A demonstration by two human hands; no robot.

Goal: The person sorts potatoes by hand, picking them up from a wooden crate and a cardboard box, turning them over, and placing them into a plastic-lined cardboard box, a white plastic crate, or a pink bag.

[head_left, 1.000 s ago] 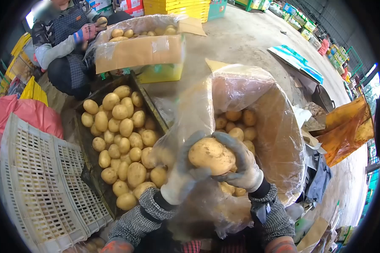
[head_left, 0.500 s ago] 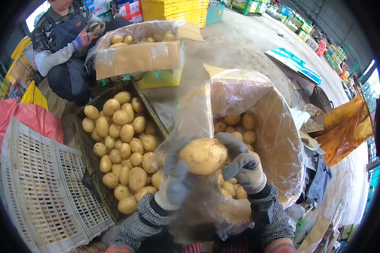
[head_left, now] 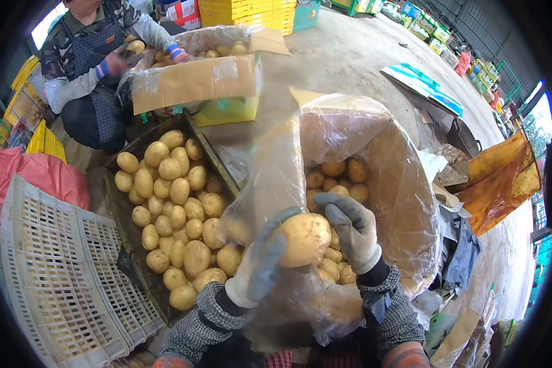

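A large tan potato (head_left: 305,239) with small dirt specks is held between my gloved hands, above the near edge of a plastic-lined carton (head_left: 405,202). My left hand (head_left: 259,259) cups the potato's left side, thumb and fingers against it. At its upper right, the bent fingers of my right hand (head_left: 354,236) rest close on the skin; their exact contact is partly hidden. Several potatoes (head_left: 343,178) lie inside the carton. To the left, a dark shallow crate (head_left: 210,147) is filled with many loose potatoes (head_left: 179,190).
A white slatted plastic crate (head_left: 61,270) leans at the left, near a pink sack (head_left: 40,178). Across from me a person (head_left: 89,67) crouches by another potato carton (head_left: 193,86). Cardboard scraps and an orange-brown sheet (head_left: 500,184) lie at the right.
The potato has turned between my hands and moved slightly lower. My right fingers have straightened somewhat. The other person's one hand has reached into the far carton.
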